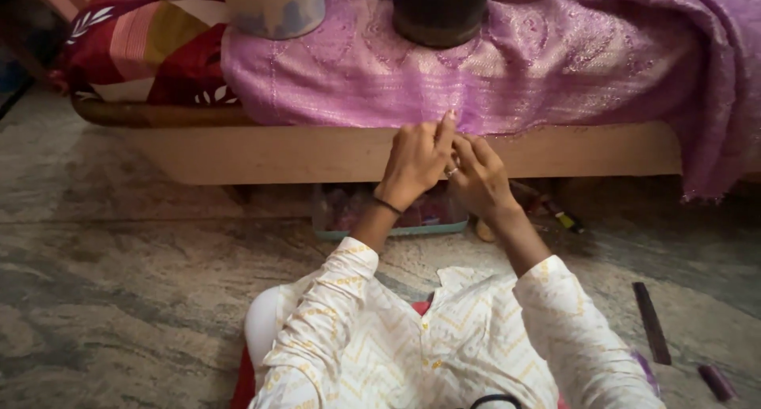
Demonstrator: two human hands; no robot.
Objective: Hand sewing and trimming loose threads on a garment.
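Note:
My left hand (414, 163) and my right hand (478, 175) meet at the lower edge of a purple patterned cloth (507, 68) that hangs over a wooden bed frame (261, 154). The left fingers pinch the cloth's hem; its thumb and forefinger point up. The right hand, with a ring on one finger, presses close beside it, fingers curled at the same spot. Whatever small thing may be between the fingers is too small to tell. A black band circles my left wrist. Both sleeves are white with a yellow pattern.
On the bed stand a pale container (273, 6) and a dark round container (440, 11). A red patterned pillow (143, 48) lies at the left. A clear plastic box (396, 215) sits under the bed. A dark comb (652, 322) and a purple tube (716, 381) lie on the stone floor at the right.

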